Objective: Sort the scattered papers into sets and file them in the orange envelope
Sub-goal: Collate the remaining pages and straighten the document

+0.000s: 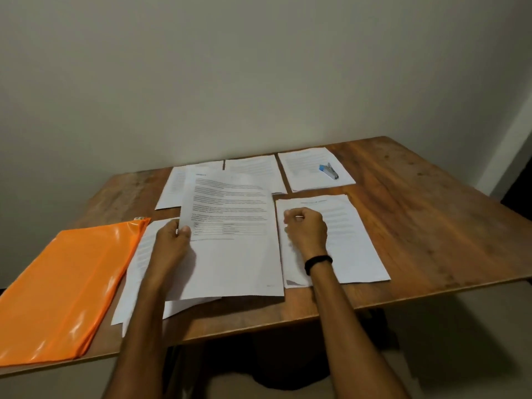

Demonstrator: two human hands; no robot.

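Note:
My left hand [172, 241] pinches the left edge of a printed sheet [230, 226] and holds it raised over the middle of the table. Beneath it lie more white sheets [135, 272]. My right hand [305, 231], fingers curled into a loose fist, rests on a paper stack [354, 240] to the right; whether it pinches a sheet I cannot tell. The orange envelope [66, 286] lies flat at the front left. Three more paper piles sit at the back: one on the left [172, 188], one in the middle [254, 169], one on the right [308, 168].
A blue and silver stapler [329, 170] lies on the back right pile. The wooden table [431, 214] stands against a plain wall; its front edge runs just below the papers, with dark floor underneath.

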